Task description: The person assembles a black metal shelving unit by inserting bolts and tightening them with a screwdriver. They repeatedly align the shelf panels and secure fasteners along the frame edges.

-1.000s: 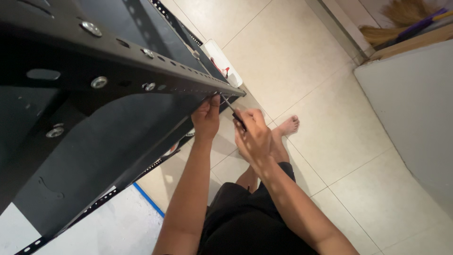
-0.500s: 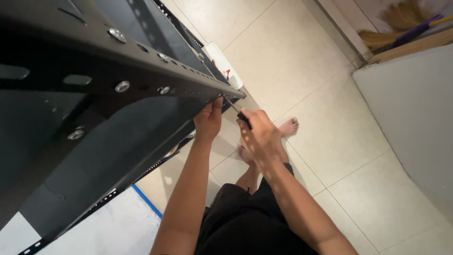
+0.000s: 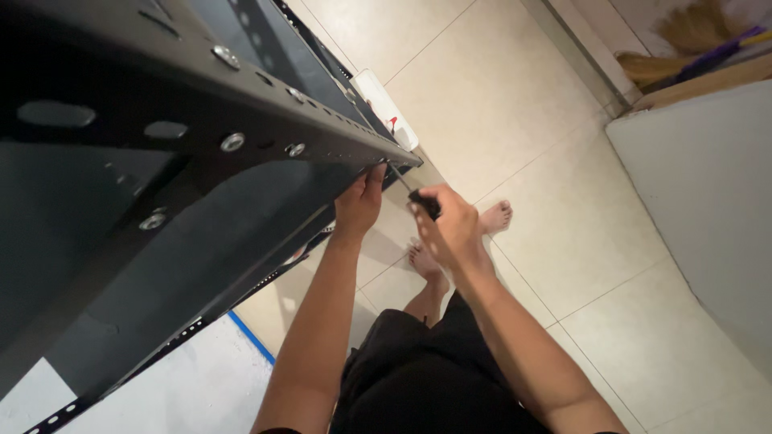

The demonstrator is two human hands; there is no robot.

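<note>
A large black metal frame [image 3: 201, 104] filled the upper left of the frame, running in a long bar from the left edge toward the centre, with a row of silver screws [image 3: 232, 142] and small holes along its face. A darker flat panel [image 3: 185, 265] hung below the bar, toward the lower left.

The left hand [image 3: 359, 202] reached up at the centre of the picture, its fingers pressed against the underside of the bar near its far end, closed lightly on the edge of the metal. The right hand [image 3: 452, 225], just to the right of it, was wrapped tight around the black handle of a screwdriver [image 3: 418, 197], whose thin shaft slanted up and left so that its tip met the end of the bar, just beside the left fingertips.

Below the hands, two bare feet [image 3: 494, 217] rested on pale floor tiles [image 3: 498, 96], and black shorts [image 3: 418, 386] filled the bottom centre. A white sheet edged with a blue strip [image 3: 251, 337] lay at the lower left. A white box [image 3: 386, 112] sat on the floor beyond the bar's end. In the upper right corner a broom [image 3: 683, 48] lay near a wooden edge, above a large pale grey surface [image 3: 708, 209].
</note>
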